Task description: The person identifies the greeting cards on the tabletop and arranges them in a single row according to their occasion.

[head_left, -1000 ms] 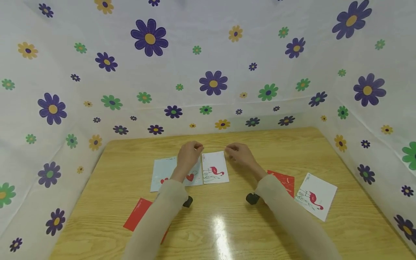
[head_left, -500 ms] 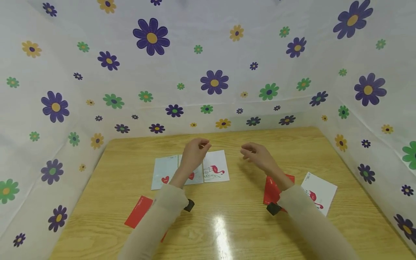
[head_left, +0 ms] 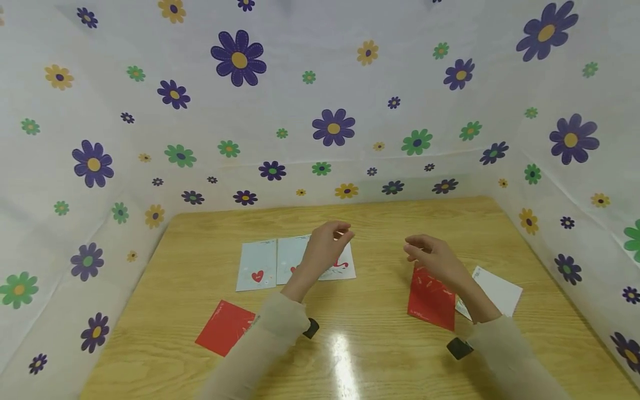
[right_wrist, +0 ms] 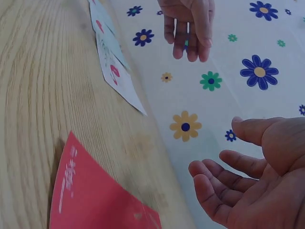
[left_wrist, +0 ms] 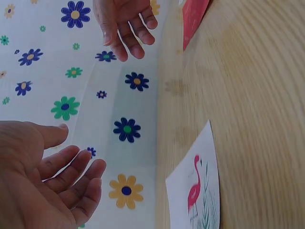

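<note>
My left hand [head_left: 327,244] hovers over the row of cards, its fingers loosely bent and holding nothing. Beneath it lies a white flamingo card [head_left: 347,270], partly covered. To the left, two pale blue heart cards [head_left: 256,265] lie side by side in the same row. My right hand [head_left: 434,258] is held above the upper part of a red card [head_left: 431,303], with nothing in its fingers. In the right wrist view, a gap shows between the right thumb and fingers, and the red card [right_wrist: 100,191] lies below the hand.
Another flamingo card [head_left: 500,291] lies tilted at the right, partly behind the right wrist. A red card [head_left: 225,328] lies at the left front, partly under the left sleeve. The wooden table [head_left: 370,311] ends at a flower-printed cloth [head_left: 380,122] behind and at both sides.
The right hand has left the flamingo card's edge and moved right, over the red card. The left hand has shifted right across the row, uncovering the heart cards and covering part of the flamingo card.
</note>
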Demonstrator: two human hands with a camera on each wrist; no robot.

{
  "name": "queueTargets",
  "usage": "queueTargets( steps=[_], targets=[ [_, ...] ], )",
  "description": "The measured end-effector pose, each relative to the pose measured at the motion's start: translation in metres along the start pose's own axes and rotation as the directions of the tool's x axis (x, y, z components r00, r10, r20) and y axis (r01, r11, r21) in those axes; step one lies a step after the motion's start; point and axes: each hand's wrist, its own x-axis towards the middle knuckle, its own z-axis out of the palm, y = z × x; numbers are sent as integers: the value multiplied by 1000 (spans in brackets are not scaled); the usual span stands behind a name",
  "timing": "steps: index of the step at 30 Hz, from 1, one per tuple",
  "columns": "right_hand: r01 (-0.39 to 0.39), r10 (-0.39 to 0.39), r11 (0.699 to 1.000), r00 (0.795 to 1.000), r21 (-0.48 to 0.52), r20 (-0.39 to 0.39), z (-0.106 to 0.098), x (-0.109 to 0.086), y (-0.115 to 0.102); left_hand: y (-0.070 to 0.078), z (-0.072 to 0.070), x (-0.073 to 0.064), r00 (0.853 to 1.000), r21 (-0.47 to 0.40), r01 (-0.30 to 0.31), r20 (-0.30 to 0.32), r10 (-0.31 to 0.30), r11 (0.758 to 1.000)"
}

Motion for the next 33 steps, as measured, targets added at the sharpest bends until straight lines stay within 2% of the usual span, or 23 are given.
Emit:
queueTargets(
  steps=[8,19,24,29,33],
  targets=[
    [-83,83,996,996,-27,-29,-21,-24,9,21,27,-4,998,5,-11,67,10,1000],
    [-143,135,977,989,-158,-62,-55,-57,33,49,73,-4,988,-6,-26,153,26,1000],
    [-175,157,955,983,-241,-92,-71,-66,45,58,95,-4,982,4,-56,181,55,998],
    [-206,174,927,977,-312,-126,-80,-72,54,68,118,-2,978,11,-53,204,49,999],
    [-223,185,896,974,-384,-134,-85,-74,60,76,136,-2,974,62,-59,224,44,996]
  ],
)
